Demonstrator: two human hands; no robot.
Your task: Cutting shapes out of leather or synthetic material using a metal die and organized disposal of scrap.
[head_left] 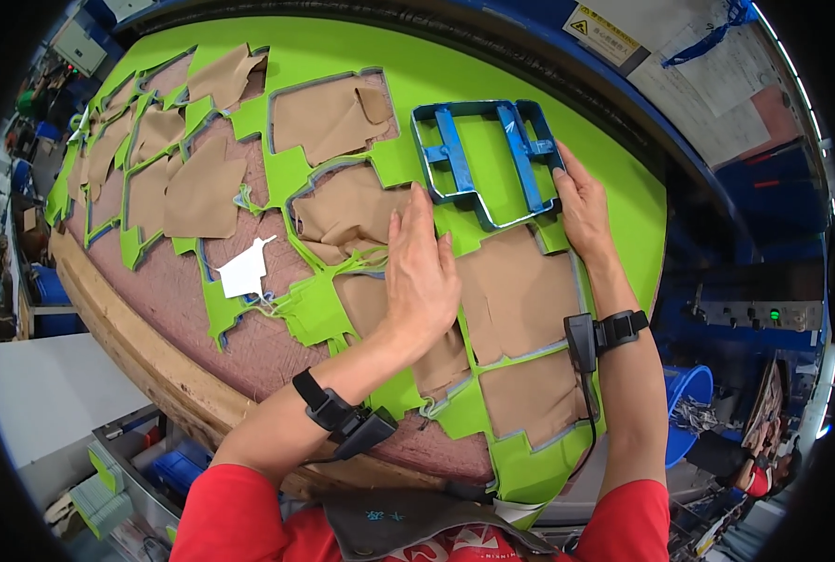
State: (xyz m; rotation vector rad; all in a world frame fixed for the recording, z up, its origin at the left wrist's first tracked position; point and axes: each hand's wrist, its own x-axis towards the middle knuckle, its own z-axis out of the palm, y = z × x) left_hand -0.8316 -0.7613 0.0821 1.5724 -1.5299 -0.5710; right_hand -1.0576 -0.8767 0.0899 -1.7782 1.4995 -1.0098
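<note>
A blue metal cutting die (519, 155), an open frame with two crossbars, lies on a bright green sheet (628, 220) toward the far right of the table. My right hand (583, 206) grips the die's right wall, thumb and fingers against the metal. Stretched flat over the sheet, my left hand (422, 276) has its fingers extended and its fingertips beside the die's lower left edge; whether they touch it I cannot tell. Brown backing (521, 290) shows through die-shaped holes in the sheet, just nearer than the die.
More cut-outs with wrinkled brown paper (207, 192) run leftward. A white scrap (244, 272) lies on the reddish cutting board (282, 351), bordered by a wooden edge (146, 332). A dark machine beam crosses behind. A blue bin (687, 384) stands at right; another person is beyond.
</note>
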